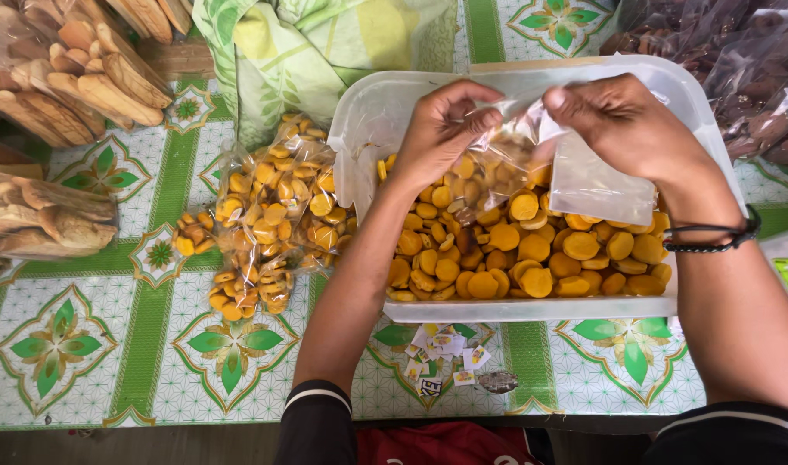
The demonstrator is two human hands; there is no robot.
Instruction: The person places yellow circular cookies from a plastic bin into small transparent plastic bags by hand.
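Big bench [110, 379] under a green-and-white patterned cloth, loaded all over. Long pale biscuits in clear bags [62, 82] stacked far left, dark bagged goods [738, 60] far right, a green printed cloth [316, 47] bunched up at the far edge.

Right of centre: a wide white plastic tub [368, 120], near half packed with round yellow-orange cookies [532, 258] — kept loose there, handy for scooping straight into a bag.

Just left of the tub, a heap of already filled clear packets [273, 215] of the same cookies, lying on the bench, touching the tub's side.

Over the tub, a small clear plastic bag [532, 164], partly filled, mouth pulled wide between both hands so it hangs above the cookies and any spill drops back in. Left hand [441, 129] pinching the left edge of the mouth, grip clamped on the film. Right hand [626, 125] doing the same on the right edge, black band [713, 237] at that wrist.

Near edge of the bench, below the tub — a scatter of tiny paper labels [441, 353].
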